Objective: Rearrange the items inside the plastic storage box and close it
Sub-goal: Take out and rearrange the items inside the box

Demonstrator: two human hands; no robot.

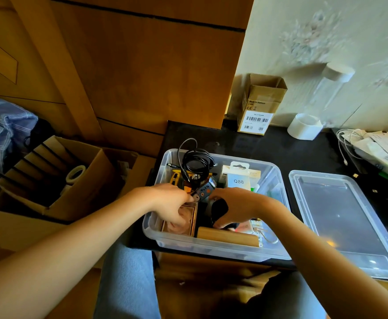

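Note:
The clear plastic storage box point(211, 248) stands open on the dark table, near its front edge. Its clear lid point(345, 222) lies flat to the right. Inside are a coiled black cable point(196, 163), a white "Q88" package point(239, 178), a wooden block point(227, 236) and a small box with a round pink item point(189, 218). My left hand point(172, 203) reaches into the box's left part, fingers curled down over the pink item. My right hand point(232, 207) grips a black object point(219, 209) in the middle of the box.
An open cardboard box point(260, 104) and a white tape roll point(304, 126) stand at the table's back. White cables and papers point(372, 146) lie at the right. A carton with a tape roll point(50, 176) sits on the floor at the left, beside a wooden cabinet point(142, 65).

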